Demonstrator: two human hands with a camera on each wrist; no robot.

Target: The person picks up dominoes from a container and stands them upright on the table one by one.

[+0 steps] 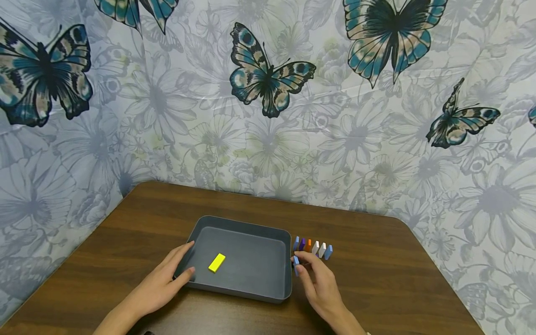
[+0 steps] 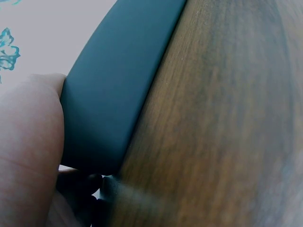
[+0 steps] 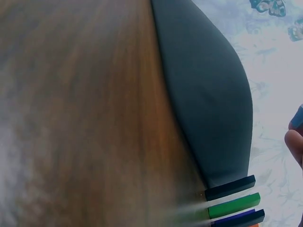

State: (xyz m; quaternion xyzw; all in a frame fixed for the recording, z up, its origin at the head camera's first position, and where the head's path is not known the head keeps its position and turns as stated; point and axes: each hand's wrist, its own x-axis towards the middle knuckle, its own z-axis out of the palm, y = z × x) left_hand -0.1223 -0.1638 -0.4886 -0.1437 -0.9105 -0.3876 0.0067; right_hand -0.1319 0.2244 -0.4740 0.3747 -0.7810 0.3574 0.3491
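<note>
A dark grey rectangular tray (image 1: 255,267) rests on the table, a yellow block (image 1: 217,263) lying flat inside it towards the left. My left hand (image 1: 161,279) grips the tray's near left corner, with thumb and fingers on the rim. In the left wrist view the thumb (image 2: 31,146) lies against the tray's outer wall (image 2: 113,85). Just beyond the tray's right side, my right hand (image 1: 320,286) pinches a small blue block (image 1: 296,261) between thumb and fingers. That block peeks in at the right edge of the right wrist view, at the fingertips.
Behind the right hand, several thin blocks stand on edge in a row by the tray: a purple one (image 1: 302,244), an orange one (image 1: 308,245), white ones (image 1: 322,250) and blue ones (image 1: 328,251). A green block (image 3: 234,205) shows from the side. Butterfly-patterned cloth (image 1: 268,153) hangs behind the brown table (image 1: 368,260).
</note>
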